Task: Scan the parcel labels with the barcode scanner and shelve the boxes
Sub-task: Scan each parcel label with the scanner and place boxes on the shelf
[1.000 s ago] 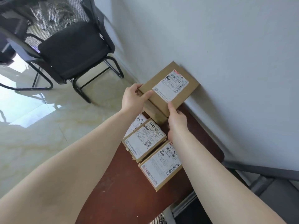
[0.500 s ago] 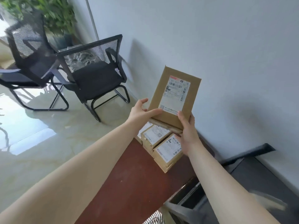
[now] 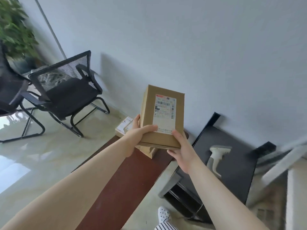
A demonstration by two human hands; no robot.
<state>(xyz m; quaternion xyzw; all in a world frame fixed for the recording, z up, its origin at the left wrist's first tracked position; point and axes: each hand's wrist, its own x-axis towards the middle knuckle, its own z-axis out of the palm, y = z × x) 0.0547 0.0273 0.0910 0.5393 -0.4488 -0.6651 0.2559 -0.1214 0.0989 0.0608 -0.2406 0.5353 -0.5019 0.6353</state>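
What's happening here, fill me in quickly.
A person is holding a labelled cardboard parcel in both hands, left hand at its lower left edge, right hand under its lower right corner, label side up toward the camera. More labelled parcels sit on the dark red table below it. The white barcode scanner lies untouched on the black shelf unit to the right, so this parcel does not appear to be shelved yet.

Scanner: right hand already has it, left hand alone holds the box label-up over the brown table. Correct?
Not quite. The head view shows the scanner lying untouched on the dark shelf unit. The right hand grips the box at its near corner together with the left hand. Label-up over the brown table is right.
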